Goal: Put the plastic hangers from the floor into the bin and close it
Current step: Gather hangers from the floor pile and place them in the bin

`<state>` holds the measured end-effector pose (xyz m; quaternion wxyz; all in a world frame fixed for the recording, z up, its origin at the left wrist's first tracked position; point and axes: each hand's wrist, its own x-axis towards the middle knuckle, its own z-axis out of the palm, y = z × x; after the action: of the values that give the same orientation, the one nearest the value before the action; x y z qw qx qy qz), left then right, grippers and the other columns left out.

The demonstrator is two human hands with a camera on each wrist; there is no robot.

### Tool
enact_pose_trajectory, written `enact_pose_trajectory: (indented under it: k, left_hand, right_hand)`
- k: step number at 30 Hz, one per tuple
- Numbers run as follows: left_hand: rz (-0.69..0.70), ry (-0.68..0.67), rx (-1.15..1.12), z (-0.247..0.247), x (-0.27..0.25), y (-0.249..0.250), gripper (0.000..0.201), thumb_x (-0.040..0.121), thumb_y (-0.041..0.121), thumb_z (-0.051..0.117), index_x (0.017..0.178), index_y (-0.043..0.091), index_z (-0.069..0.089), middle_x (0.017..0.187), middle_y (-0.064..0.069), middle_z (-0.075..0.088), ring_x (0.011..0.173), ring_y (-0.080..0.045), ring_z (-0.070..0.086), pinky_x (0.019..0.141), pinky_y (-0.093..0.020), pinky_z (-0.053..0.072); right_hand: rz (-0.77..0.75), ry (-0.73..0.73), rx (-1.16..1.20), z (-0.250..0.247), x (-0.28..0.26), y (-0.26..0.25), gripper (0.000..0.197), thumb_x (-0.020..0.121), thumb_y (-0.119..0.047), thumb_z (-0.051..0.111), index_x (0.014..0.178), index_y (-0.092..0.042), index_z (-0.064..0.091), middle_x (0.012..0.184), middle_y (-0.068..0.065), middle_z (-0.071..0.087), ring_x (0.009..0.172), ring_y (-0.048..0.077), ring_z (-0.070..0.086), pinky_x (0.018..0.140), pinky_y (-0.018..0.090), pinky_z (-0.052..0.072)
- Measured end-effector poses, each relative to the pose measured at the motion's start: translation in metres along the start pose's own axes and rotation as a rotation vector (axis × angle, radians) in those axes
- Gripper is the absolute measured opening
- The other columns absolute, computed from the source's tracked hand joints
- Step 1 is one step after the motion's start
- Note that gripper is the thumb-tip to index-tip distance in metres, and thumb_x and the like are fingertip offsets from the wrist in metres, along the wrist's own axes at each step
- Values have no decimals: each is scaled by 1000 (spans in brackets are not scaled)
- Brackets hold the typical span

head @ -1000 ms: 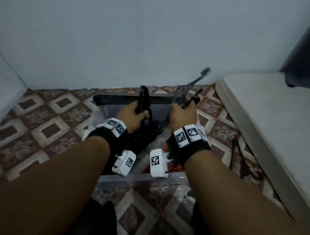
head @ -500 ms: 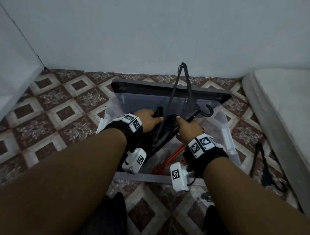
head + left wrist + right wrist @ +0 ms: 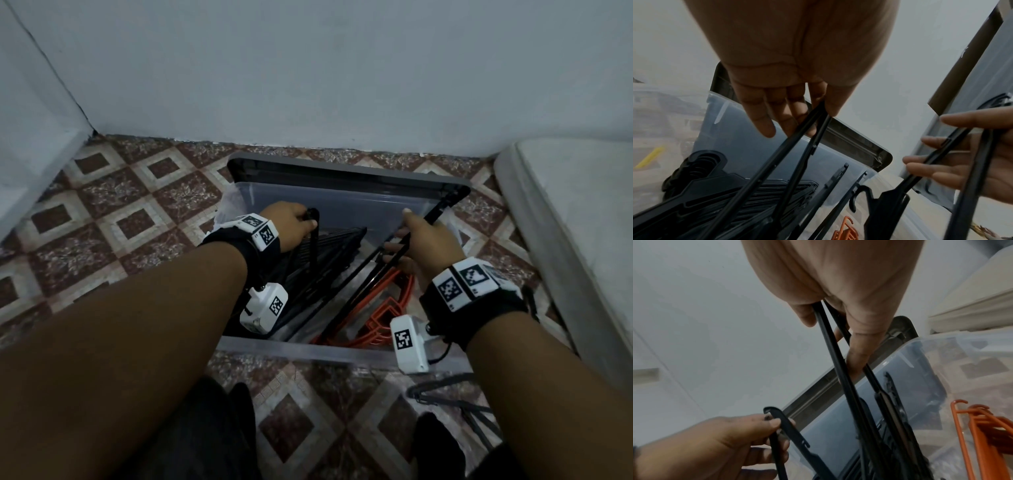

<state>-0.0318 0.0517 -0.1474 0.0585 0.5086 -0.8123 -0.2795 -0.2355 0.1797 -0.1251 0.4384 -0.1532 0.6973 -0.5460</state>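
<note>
Patterned brown and cream floor tiles [image 3: 113,219] run up to a pale wall [image 3: 308,68], and on them, close to that wall, we see a clear plastic bin [image 3: 308,351] with its dark-rimmed lid [image 3: 342,171] tipped up along the far edge of the bin

Inside the bin, a stack of black hangers [image 3: 329,250] leans on the left part, and a bunch of orange hangers [image 3: 387,308] lies on the bottom at the right, near the front wall of the bin

Our left hand [image 3: 291,228] is over the left half of the bin; in the left wrist view its thumb and fingers [image 3: 764,113] pinch the top end of a black hanger [image 3: 789,154] whose thin arms slope down onto the stack

Our right hand [image 3: 424,240] is over the right half of the bin, clamped on a long black hanger [image 3: 363,284] that slants from the bin's far right corner down toward its front wall; the right wrist view shows two of its bars passing between thumb and fingers [image 3: 857,353]

To the right of the bin lies a pale mattress [image 3: 565,222]; more dark hangers [image 3: 455,401] rest on the floor just in front of the bin's right corner
</note>
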Motion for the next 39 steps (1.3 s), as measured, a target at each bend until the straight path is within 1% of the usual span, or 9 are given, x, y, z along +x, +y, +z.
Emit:
enact_pose_trajectory:
  k: [4,8,14,21,25,28,31,35,39]
  left_hand:
    - [2,21,31,-5,0,1,20,96,39,53,90,20,58,101,-8,67,76,-20,57,63,-28,38]
    - [-71,41,20,-10,-3,5,46,95,40,54,135,18,49,131,-8,57,111,-28,59,91,-33,47]
    - [110,359,-63,-20,-13,40,25,91,42,55,108,25,62,102,3,61,88,-16,60,82,-30,48]
    - [131,-270,-509,-4,-24,66,39,96,52,47,110,20,63,99,7,74,95,-12,69,93,-35,50]
    - [201,-95,-775,-9,-21,68,15,101,21,50,103,15,64,70,1,63,65,-13,62,68,-27,52]
    - [207,159,-674,-20,-19,58,14,99,20,52,101,18,67,69,2,58,63,-15,54,71,-35,49]
    - [235,284,-341,-30,-22,50,16,99,30,51,105,29,67,75,10,61,71,-13,58,69,-29,46]
    - [365,223,-9,-27,-29,58,22,98,34,52,116,31,65,89,12,63,73,-5,56,64,-22,41]
    - [529,17,27,-13,-32,68,23,98,32,53,118,28,64,101,13,64,87,-5,57,74,-21,40]
  right_hand:
    - [-62,-7,47,-13,-5,-15,39,95,-38,60,121,-10,55,102,12,59,80,29,65,63,37,58]
    - [-126,9,120,-24,-11,-35,36,92,-44,61,105,-10,59,96,12,62,70,30,68,61,43,60]
    - [-283,97,312,-47,-25,-77,46,83,-62,55,69,-19,62,71,7,68,45,21,56,43,24,43]
    - [-452,-112,652,-69,-34,-89,57,97,-61,36,100,-14,67,109,16,72,75,27,68,72,33,55]
    - [-387,-52,597,-68,-35,-91,48,94,-59,49,110,-17,66,107,10,73,80,25,71,75,35,57]
    - [-276,295,345,-80,-27,-91,53,83,-54,68,116,-13,61,101,11,70,79,22,66,63,19,49]
    - [-472,644,-166,-96,-22,-88,84,75,-55,65,145,-19,37,143,10,44,121,21,51,89,14,35]
    - [-884,187,-549,-70,-34,-78,76,80,-59,63,145,-30,37,142,-4,47,124,11,48,102,32,44]
    - [-884,-34,-867,-50,-38,-70,42,86,-51,65,124,-35,57,106,-13,63,96,3,59,81,12,47]
